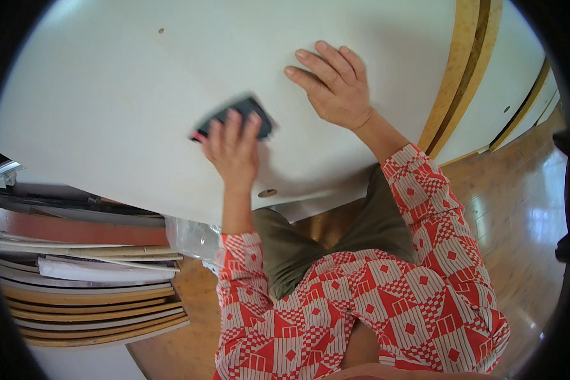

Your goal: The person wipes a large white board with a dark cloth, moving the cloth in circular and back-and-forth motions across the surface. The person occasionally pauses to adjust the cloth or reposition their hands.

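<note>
A large white panel (123,109) lies before me, with a small brown spot (161,31) near its upper left and an oval hole (267,193) near the edge closest to me. My left hand (232,147) grips a dark hand-held block (259,114), perhaps a sanding block, against the panel; both are blurred. A bit of pink shows at the block's left end. To the right and farther up, my right hand (337,85) rests on the white surface with its fingers spread, holding nothing.
Wood-edged boards (456,80) stand at the right, beyond the panel. A stack of boards (99,304) sits at the lower left, with clear plastic wrap (192,237) by it. Wooden flooring (494,209) shows on the right. My knees are under the panel's near edge.
</note>
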`<state>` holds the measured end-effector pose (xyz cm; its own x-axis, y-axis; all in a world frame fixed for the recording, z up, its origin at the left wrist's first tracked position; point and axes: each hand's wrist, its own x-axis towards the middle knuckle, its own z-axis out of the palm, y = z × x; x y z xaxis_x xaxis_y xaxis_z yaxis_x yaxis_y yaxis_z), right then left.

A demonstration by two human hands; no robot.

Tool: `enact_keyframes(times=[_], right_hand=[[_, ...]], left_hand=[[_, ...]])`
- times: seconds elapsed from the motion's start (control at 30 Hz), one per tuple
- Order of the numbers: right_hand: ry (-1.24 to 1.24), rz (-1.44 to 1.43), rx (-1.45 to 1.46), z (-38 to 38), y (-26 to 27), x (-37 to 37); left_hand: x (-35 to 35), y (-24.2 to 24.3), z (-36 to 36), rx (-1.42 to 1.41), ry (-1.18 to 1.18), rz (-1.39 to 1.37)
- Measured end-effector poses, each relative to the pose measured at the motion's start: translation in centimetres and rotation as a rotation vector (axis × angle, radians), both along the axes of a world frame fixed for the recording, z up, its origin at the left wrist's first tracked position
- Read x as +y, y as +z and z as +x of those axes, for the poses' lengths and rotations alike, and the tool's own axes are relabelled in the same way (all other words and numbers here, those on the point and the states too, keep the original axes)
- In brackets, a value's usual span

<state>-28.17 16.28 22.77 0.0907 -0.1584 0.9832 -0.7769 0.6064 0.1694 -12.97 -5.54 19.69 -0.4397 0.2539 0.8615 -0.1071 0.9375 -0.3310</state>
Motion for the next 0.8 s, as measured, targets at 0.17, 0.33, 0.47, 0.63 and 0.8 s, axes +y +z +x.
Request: enact_keyframes(times=[0.17,0.33,0.47,0.63,0.8], right_hand=[[0.01,-0.039,0.048,-0.7,-0.4,-0.5],[0.035,-0.013,0.012,-0.5,-0.5,-0.3],[0.044,0.015,0.016,-0.5,-0.7,-0.3],[0.067,0.066,0.045,-0.8,-1.2,0.0],[0.073,0.096,0.037,-0.5,-1.2,0.9]], left_hand=[[0.4,9.5,-2.7,0.046,-0.011,0.123],[1.1,5.8,-2.2,0.016,0.01,0.067],[1.0,-3.7,-0.5,-0.107,-0.011,-0.001],[0.7,-12.2,2.8,-0.27,0.011,-0.158],[0.4,-6.7,1.8,-0.236,0.009,-0.097]])
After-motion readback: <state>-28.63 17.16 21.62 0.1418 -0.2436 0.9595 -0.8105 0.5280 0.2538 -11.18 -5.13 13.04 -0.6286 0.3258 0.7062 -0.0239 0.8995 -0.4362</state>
